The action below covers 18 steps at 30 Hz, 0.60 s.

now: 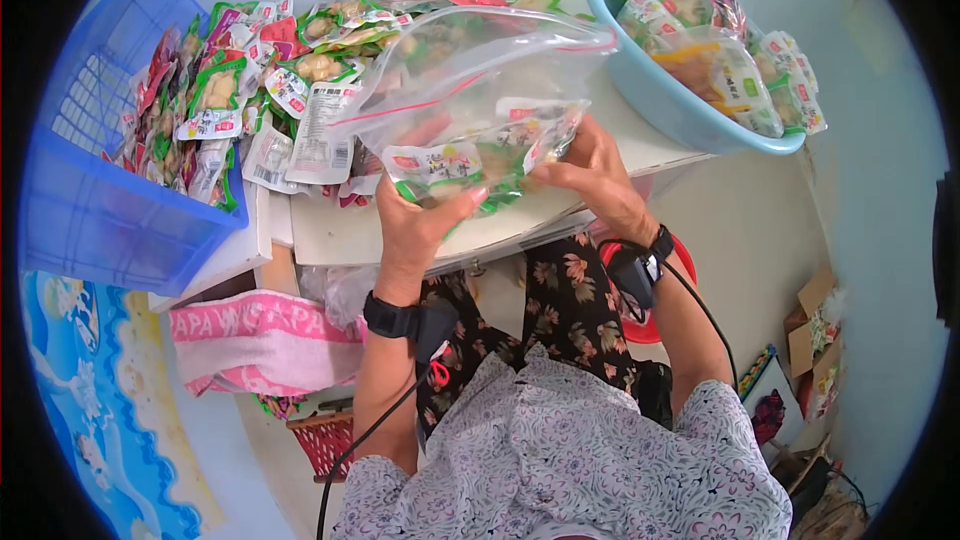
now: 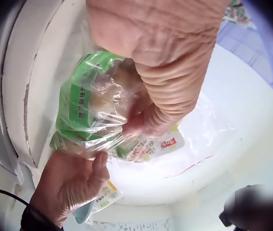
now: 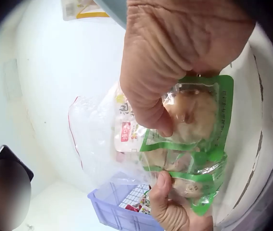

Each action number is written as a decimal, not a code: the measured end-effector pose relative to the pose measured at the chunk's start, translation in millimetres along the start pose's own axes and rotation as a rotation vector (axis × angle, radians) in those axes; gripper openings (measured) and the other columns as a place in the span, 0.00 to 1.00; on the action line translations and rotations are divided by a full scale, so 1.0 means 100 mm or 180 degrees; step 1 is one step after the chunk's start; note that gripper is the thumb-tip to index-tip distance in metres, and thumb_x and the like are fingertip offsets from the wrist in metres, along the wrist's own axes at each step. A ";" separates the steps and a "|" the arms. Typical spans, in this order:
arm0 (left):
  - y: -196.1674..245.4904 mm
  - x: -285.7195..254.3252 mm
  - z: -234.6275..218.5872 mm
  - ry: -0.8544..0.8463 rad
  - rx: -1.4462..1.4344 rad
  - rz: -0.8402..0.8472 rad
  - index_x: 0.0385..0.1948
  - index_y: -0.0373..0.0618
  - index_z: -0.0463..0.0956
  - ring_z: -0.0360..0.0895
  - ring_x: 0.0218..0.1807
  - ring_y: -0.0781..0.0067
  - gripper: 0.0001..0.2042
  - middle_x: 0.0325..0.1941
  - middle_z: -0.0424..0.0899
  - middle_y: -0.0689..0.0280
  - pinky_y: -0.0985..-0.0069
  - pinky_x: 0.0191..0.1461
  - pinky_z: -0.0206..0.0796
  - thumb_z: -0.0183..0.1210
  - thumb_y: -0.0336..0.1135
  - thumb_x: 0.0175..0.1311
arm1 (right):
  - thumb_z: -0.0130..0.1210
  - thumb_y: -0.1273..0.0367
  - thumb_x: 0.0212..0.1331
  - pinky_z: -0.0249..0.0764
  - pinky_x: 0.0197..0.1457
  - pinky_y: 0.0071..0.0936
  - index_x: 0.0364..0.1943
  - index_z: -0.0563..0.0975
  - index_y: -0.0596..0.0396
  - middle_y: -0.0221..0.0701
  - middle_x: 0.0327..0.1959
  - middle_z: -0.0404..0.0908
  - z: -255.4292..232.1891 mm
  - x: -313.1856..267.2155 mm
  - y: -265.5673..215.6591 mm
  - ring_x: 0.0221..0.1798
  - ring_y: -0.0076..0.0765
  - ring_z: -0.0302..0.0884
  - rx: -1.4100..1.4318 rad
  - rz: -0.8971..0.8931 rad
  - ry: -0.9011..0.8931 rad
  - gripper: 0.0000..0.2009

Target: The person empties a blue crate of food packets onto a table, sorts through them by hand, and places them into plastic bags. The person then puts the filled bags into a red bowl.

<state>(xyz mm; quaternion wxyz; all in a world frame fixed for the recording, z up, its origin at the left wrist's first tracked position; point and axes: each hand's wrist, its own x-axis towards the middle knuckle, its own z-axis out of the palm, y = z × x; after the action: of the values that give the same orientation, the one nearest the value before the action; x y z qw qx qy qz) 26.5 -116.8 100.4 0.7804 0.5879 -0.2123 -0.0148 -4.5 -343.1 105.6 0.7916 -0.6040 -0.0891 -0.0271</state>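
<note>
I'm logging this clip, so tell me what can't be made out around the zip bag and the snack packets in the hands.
- Packet count in the zip bag: plastic glare and overlap, all views.
- Print on the snack packets: too small in head view, crumpled in wrist views.
- Left hand fingertips: behind the bag, head view.
- Right hand palm: faces away, head view.
- Blue basin depth: packets cover it.

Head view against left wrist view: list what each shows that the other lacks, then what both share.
Only the head view shows the light blue basin of packets, the loose snack packets piled on the table and the pink towel. Only the left wrist view shows the left hand's fingers close up, pinching the plastic. Both show the clear zip bag holding green snack packs, gripped by the left hand and right hand, and the blue basket.
</note>
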 end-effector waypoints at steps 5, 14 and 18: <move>-0.21 0.08 -0.31 -0.0294 0.1415 0.0362 0.64 0.36 0.71 0.81 0.57 0.70 0.35 0.60 0.81 0.60 0.69 0.61 0.76 0.73 0.22 0.49 | 0.64 0.78 0.58 0.75 0.66 0.32 0.65 0.71 0.61 0.35 0.60 0.81 -0.09 0.09 0.13 0.62 0.28 0.77 -0.0288 0.0005 -0.0207 0.28; 0.03 -0.01 -0.12 -0.0214 0.0228 -0.0034 0.68 0.38 0.67 0.79 0.62 0.61 0.38 0.64 0.78 0.56 0.61 0.66 0.72 0.73 0.23 0.51 | 0.67 0.74 0.58 0.76 0.64 0.34 0.67 0.72 0.60 0.38 0.60 0.81 0.14 -0.09 -0.37 0.61 0.33 0.79 -0.1772 -0.0809 0.0115 0.31; -0.10 -0.10 0.03 -0.0004 -0.1224 -0.0628 0.70 0.36 0.63 0.79 0.63 0.58 0.39 0.64 0.77 0.55 0.59 0.66 0.74 0.67 0.17 0.49 | 0.70 0.73 0.57 0.73 0.69 0.37 0.70 0.70 0.62 0.42 0.66 0.79 0.38 -0.11 -0.71 0.65 0.38 0.78 -0.2437 -0.2022 -0.0014 0.34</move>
<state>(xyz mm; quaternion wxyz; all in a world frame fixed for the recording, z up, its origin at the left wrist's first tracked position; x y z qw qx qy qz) 18.6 -119.5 88.8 0.8728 0.4462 -0.1475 -0.1317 -30.0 -326.4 180.9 0.4654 -0.7943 -0.2541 -0.2964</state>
